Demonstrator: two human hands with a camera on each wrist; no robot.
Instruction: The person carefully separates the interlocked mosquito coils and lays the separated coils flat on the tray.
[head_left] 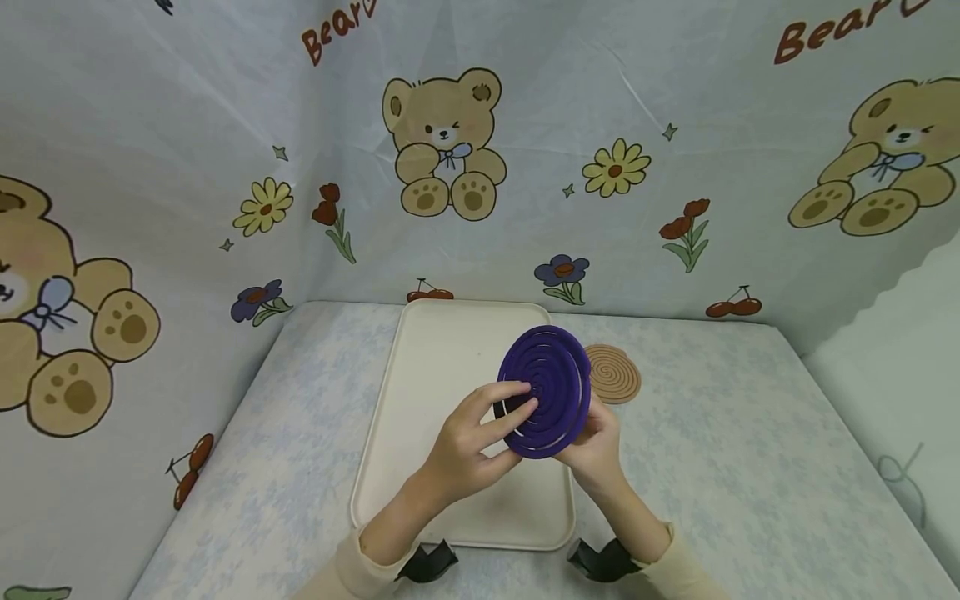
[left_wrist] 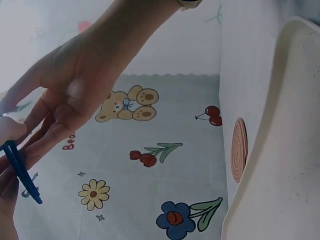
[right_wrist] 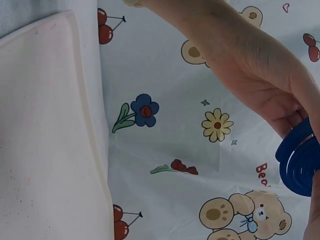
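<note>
A purple spiral disc (head_left: 551, 392), made of coiled rings with slits between the outer ones, is held up tilted over the right part of the tray. My left hand (head_left: 468, 446) grips it from the left, two fingertips lying on its coiled face near the centre. From the lower right, my right hand (head_left: 600, 446) holds the edge, its fingers partly hidden behind the disc. The left wrist view catches the disc (left_wrist: 22, 172) edge-on, with the right hand (left_wrist: 75, 90) above it. In the right wrist view, the left hand (right_wrist: 265, 75) reaches the coiled disc (right_wrist: 300, 165).
A cream rectangular tray (head_left: 435, 367) lies on the pale blue mottled table (head_left: 720, 450). Just right of the tray, a brown spiral disc (head_left: 613, 375) lies flat on the table. A white cloth printed with bears and flowers (head_left: 525, 233) stands around the back and sides.
</note>
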